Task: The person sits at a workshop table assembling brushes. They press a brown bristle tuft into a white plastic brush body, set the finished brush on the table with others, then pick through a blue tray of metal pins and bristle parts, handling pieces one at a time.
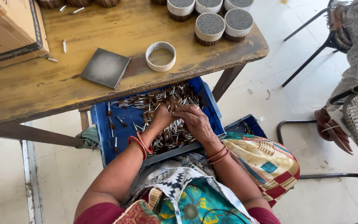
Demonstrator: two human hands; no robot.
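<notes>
Both hands — left hand point(161, 117), right hand point(194, 121) — rest among small metal pins point(168, 137) in a blue tray point(104, 124).

This looks like a small hand-assembly workshop rather than a home room. A worn, scratched wooden worktop point(104, 83) carries round packs of tightly bundled small parts point(209, 28), a roll of tape point(160, 56), a dark square plate point(105, 67) and a cardboard carton point(9, 31), while a blue plastic crate point(104, 124) below its edge is heaped with small metal-tipped pieces point(162, 120). The pale tiled floor point(278, 95) bears scattered scraps, and another person point(332, 128) sits near a metal-framed chair point(311, 54).
</notes>
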